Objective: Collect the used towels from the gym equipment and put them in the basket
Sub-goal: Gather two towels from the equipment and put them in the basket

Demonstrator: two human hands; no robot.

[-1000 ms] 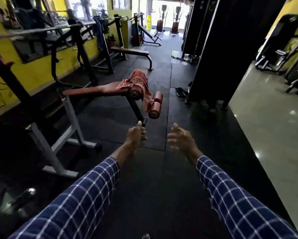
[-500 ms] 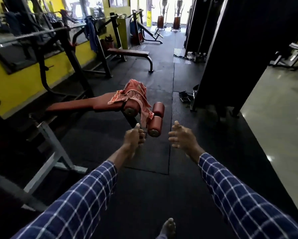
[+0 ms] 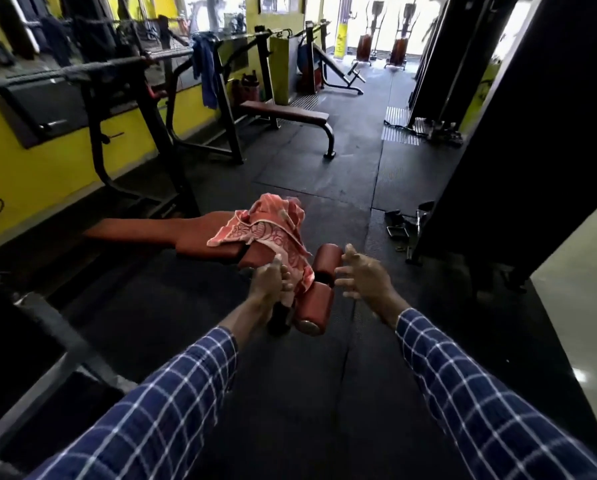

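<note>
Towel [image 3: 269,230], red and patterned, lies bunched over the foot end of the sloping bench [image 3: 158,232], one end hanging down between the red roller pads [image 3: 316,306]. Nearest the camera, two blue checked sleeves [image 3: 172,393] stretch forward over the black rubber floor [image 3: 290,427].

The left hand [image 3: 267,284] is now up against the hanging end of the towel, thumb raised and fingers curled beside the cloth. Half a second ago it was short of the bench and held nothing. Whether the fingers have closed on the cloth cannot be told.

The right hand [image 3: 364,280] has its fingers spread and holds nothing. It has come forward to just beside the upper roller pad [image 3: 328,261], where before it hung over bare floor.

Bench and towel fill more of the view than a second ago, and the towel lies as it did then.

Farther on, a flat bench [image 3: 283,112] stands by the yellow wall [image 3: 30,174]. A blue cloth [image 3: 205,76] hangs from the black rack [image 3: 221,98] beside it. At the far end, two machines [image 3: 364,50] stand near the bright doorway.
</note>
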